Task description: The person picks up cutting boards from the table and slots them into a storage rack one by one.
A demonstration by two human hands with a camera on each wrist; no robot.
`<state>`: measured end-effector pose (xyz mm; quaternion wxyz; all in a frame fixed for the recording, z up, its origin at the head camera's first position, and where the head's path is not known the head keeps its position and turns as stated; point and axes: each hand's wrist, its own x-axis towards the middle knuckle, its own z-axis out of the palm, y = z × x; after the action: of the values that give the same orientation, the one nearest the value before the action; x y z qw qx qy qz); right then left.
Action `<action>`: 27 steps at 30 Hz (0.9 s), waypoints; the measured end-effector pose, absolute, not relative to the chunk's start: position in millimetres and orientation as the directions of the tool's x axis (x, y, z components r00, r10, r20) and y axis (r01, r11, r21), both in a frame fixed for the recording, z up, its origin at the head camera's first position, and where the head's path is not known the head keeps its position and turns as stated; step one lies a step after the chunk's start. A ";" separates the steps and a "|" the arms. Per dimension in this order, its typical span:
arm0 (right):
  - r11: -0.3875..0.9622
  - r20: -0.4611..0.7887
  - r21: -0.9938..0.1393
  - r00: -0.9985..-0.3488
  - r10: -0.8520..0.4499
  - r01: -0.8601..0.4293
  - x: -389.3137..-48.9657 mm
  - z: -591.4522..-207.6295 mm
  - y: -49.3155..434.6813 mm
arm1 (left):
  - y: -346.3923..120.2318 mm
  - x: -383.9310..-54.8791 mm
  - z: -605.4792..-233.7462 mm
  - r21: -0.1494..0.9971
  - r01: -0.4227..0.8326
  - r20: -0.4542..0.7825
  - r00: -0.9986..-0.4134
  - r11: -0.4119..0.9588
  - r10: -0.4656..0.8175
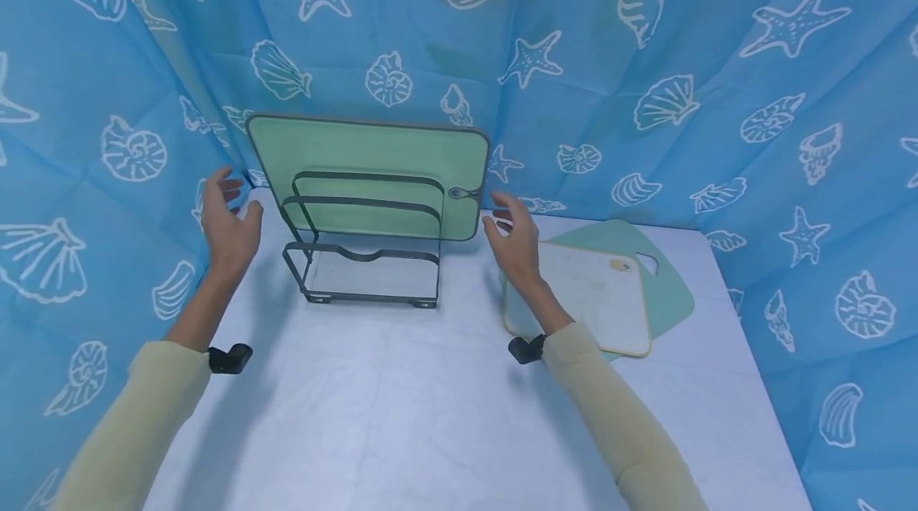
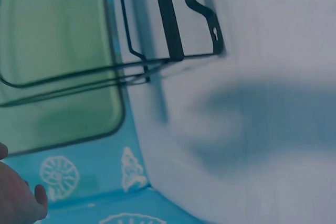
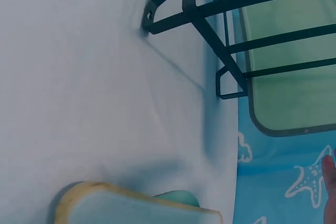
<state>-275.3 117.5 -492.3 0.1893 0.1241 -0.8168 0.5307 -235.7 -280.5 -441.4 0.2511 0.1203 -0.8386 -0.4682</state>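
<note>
Green board: the green board point(image 1: 373, 152) stands on the far side of the bars of the rack point(image 1: 362, 257), toward the left of the bench point(image 1: 416, 391); the bars cross in front of it, and what its lower edge rests on is hard to make out.
Board's hole: near the right edge, oval, partly grey-rimmed.
Left hand: the left hand point(image 1: 231, 226) is just left of the green board, fingers loosely curved, thumb well apart, holding nothing; the left wrist view cuts most of it off, and contact with the edge cannot be told there.
Right hand: the right hand point(image 1: 515, 244) is just beside the board's right edge, fingers bent and parted from the thumb, holding nothing; only a sliver shows in the right wrist view.
White board: the yellow-edged white board point(image 1: 602, 304) lies flat on the right, its near left part hidden by the right arm.
Teal board: the teal board point(image 1: 663, 288) lies beneath, mostly covered; its far and right parts show.
Backdrop: a blue shell-print curtain point(image 1: 574, 96), cut off by the frame.
Sleeves: pale, both running out of the near edge.
</note>
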 end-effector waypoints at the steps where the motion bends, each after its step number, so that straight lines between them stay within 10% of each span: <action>1: 0.407 0.438 -0.820 -0.899 -0.006 -0.402 -273.1 -492.4 119.8 | -278.5 -232.4 -439.2 0.840 0.044 0.319 -0.846 0.541 -0.427; 15: 0.462 0.391 -0.802 -0.917 -0.076 -0.380 -245.4 -491.5 151.7 | -230.6 -197.1 -418.7 0.642 0.331 0.573 -0.807 0.692 -0.145; 27: 0.614 0.368 -0.695 -0.919 -0.141 -0.373 -216.6 -492.5 192.2 | -160.4 -174.5 -411.9 0.532 0.525 0.541 -0.814 0.664 0.210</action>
<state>-216.6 192.2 -492.5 0.1399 0.1447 -0.8875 0.4146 -174.5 -160.4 -411.9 0.2229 -0.2077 -0.8846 -0.3531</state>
